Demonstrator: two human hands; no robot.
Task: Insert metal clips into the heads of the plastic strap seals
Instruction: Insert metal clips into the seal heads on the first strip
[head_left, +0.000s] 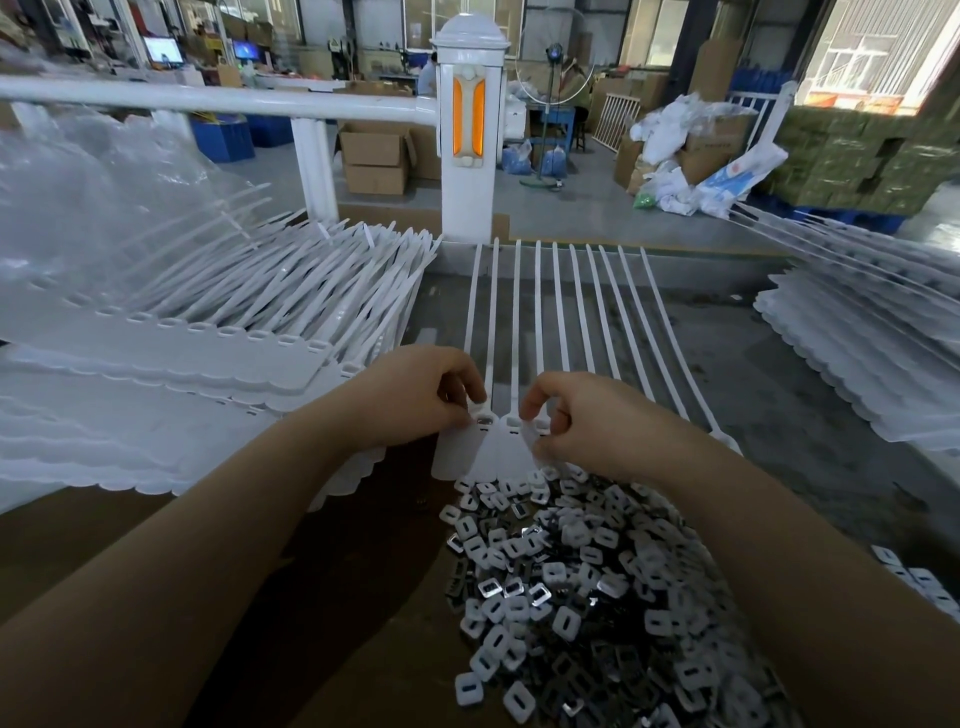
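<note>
At the far left I saw a clear plastic bag slumped over a tall stack of white strap seals, their tails fanned toward a white post with an orange reflector. The stack sat on the surface, a dark worn top.

Moving inward, my left hand had its fingers curled, thumb and forefinger pinching the head of a seal at the left end of the working strip of seals; a small metal clip showed in that head. The strip's tails ran away from me, fanned out across the surface.

Just right of it, my right hand was curled too, fingertips pinching at the next heads in the strip; I could not tell whether it held a clip of its own.

Below both hands, near me, lay a loose pile of clips, shiny metal pieces mixed with white plastic ones, under my right forearm.

At the far right, more strap seals lay stacked in layers.
</note>
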